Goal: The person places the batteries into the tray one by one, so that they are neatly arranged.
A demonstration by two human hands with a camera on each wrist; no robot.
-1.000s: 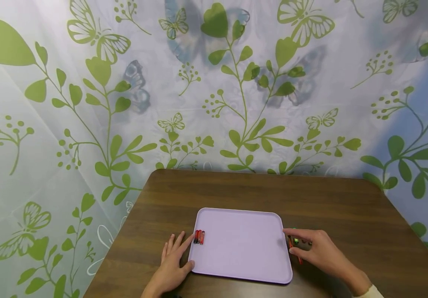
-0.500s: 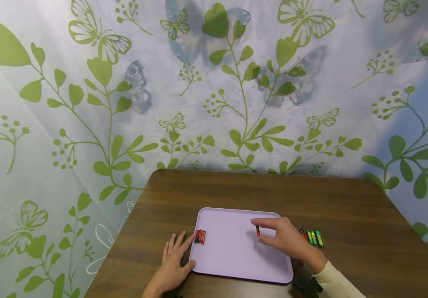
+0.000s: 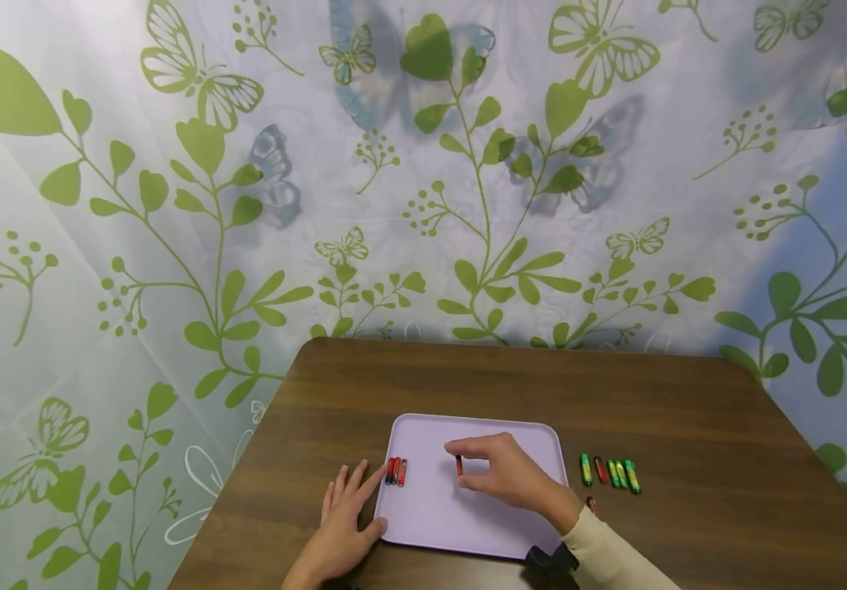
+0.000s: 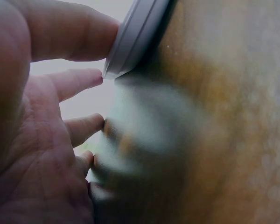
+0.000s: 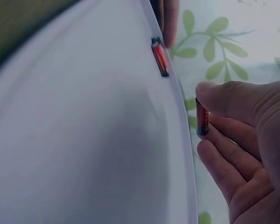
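My right hand (image 3: 505,475) pinches a small red-and-black battery (image 3: 459,465) between thumb and fingers, over the middle of the lilac tray (image 3: 438,520). The right wrist view shows this battery (image 5: 202,117) spanning the space between thumb and fingers, label partly visible. Three red batteries (image 3: 396,471) lie side by side along the tray's left edge. My left hand (image 3: 338,524) lies beside that edge, fingers extended and spread, fingertips at the rim. In the left wrist view, the left thumb (image 4: 72,32) meets the tray's rim (image 4: 135,37).
On the brown wooden table (image 3: 704,459), right of the tray, several green batteries (image 3: 622,475) and a red battery (image 3: 600,469) stand in a row. Another battery (image 3: 591,506) peeks out by the right forearm. A patterned curtain (image 3: 423,180) hangs behind the table.
My right hand has picked up a red-and-black battery from the table right of the tray and carried it left over the tray. The left hand has stayed put.
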